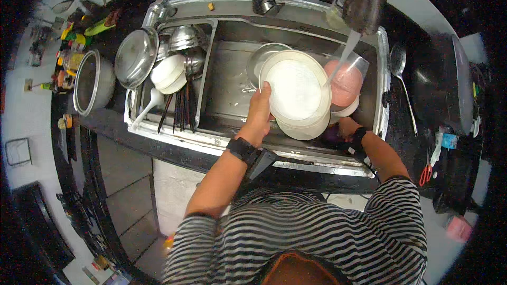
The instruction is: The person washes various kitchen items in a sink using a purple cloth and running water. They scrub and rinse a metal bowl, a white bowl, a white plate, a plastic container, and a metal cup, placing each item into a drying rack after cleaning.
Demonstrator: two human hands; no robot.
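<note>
My left hand grips the left rim of a white plate, held tilted over the sink. Water runs from the faucet at the plate's right edge. Below the plate another pale dish shows, and a metal bowl or lid lies behind it. My right hand is low in the sink's right part, by a white bowl and under a pink round dish. Its fingers are partly hidden, so what it holds is unclear.
The left basin holds metal bowls, white bowls, chopsticks and a white spoon. A metal lid leans at its left edge, near a metal pot. Right of the sink lie a metal ladle and red-handled scissors.
</note>
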